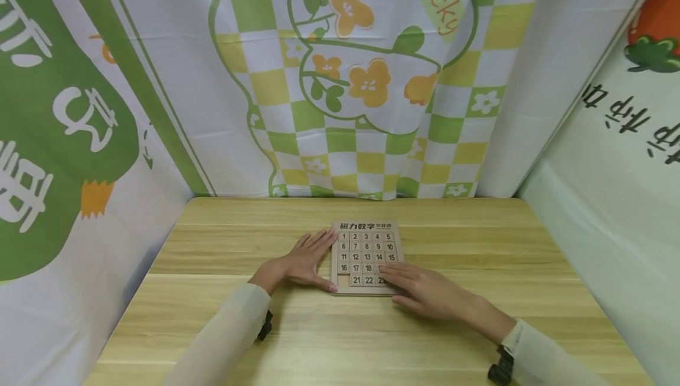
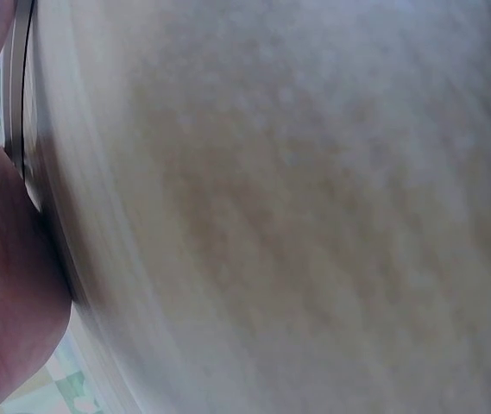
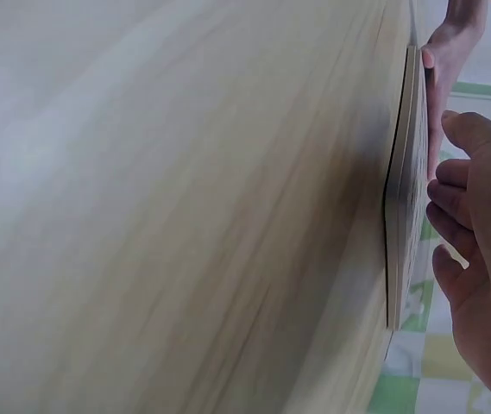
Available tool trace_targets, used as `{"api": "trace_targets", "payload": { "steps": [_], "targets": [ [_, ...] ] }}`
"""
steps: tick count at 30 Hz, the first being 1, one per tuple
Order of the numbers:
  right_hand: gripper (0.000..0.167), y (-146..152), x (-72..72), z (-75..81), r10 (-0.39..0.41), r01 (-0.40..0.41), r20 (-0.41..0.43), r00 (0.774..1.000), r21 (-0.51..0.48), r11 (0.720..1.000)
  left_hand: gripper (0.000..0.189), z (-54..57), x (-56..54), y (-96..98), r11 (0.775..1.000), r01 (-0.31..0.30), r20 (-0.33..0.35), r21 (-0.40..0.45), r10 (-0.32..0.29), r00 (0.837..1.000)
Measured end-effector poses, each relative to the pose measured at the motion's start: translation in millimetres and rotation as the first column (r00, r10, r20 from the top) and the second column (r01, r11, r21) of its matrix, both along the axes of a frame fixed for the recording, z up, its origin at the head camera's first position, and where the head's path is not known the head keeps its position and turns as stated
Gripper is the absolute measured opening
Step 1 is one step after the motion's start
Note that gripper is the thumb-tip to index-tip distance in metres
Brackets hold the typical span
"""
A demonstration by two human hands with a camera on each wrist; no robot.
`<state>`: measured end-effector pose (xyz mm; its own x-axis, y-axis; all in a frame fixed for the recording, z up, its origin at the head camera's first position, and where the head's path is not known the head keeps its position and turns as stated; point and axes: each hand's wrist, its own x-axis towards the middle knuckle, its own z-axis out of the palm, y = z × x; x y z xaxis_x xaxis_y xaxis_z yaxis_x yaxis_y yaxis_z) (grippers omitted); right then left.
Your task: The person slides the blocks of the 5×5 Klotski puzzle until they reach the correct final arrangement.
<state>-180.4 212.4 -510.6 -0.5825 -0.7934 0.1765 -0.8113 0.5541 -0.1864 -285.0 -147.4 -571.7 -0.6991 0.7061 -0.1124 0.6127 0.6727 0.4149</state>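
Observation:
A wooden number sliding puzzle lies flat on the table, its numbered tiles in rows and a bare slot at the bottom left, beside tile 21. My left hand rests along the puzzle's left side, fingers spread near the top edge and thumb at the lower left corner. Over the lower right tiles lies my right hand, its fingertips on the area around 19 and 23, hiding the tiles at that corner. In the right wrist view the right hand is just above the puzzle's edge. The left wrist view shows part of the left hand.
The puzzle sits mid-way on a light wood-grain table. A patterned green, yellow and white curtain hangs at the back edge, with printed cloth walls at the left and right. Dark bands circle both wrists.

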Motion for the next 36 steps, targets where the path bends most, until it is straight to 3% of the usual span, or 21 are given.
{"api": "trace_targets", "payload": {
  "steps": [7,18,36],
  "targets": [
    [0.053,16,6.4,1.8,-0.009,0.008,-0.031,0.999,-0.012,1.000,0.140,7.0,1.6,0.4,0.999,0.020,0.009,0.030,-0.020,1.000],
    [0.050,31,10.2,0.6,0.020,-0.020,-0.081,0.997,-0.002,1.000,0.141,-10.2,-7.9,0.3,1.000,0.015,-0.031,0.001,-0.015,0.999],
    [0.050,29,9.4,-6.9,0.017,-0.015,-0.070,0.997,0.017,1.000,0.141,-0.6,-0.6,0.0,1.000,-0.003,0.002,-0.001,0.003,1.000]
  ]
}}
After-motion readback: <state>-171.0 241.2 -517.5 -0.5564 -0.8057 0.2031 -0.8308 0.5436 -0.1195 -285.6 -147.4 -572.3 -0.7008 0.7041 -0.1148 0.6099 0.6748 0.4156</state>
